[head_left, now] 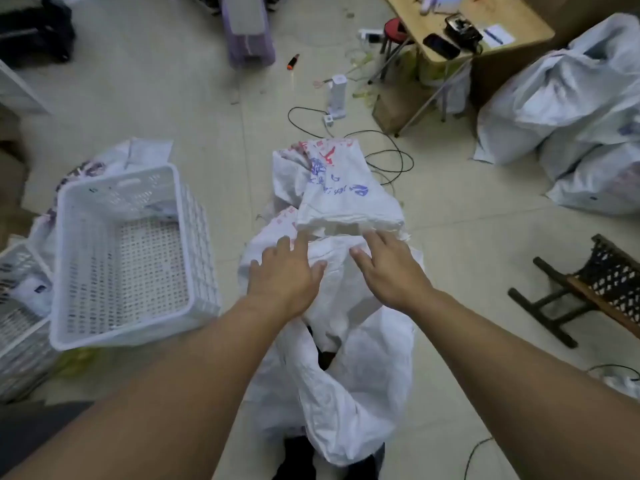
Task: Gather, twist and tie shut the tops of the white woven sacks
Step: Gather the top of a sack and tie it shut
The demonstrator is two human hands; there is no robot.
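A white woven sack [349, 375] stands on the floor in front of me, its mouth loose and open, with dark contents showing inside. A folded-over flap of sack cloth with blue and red print [341, 194] lies at its far side. My left hand [285, 273] rests flat on the sack's upper cloth, fingers spread and straight. My right hand [389, 266] lies beside it on the same cloth, fingers extended toward the flap's edge. Neither hand grips anything.
A white perforated plastic crate [128, 258] sits tilted to the left, with another crate [20, 320] beside it. Filled white sacks [571, 112] are piled at the right. A wooden folding stool [595, 292], black cables [388, 157] and a table [485, 22] lie beyond.
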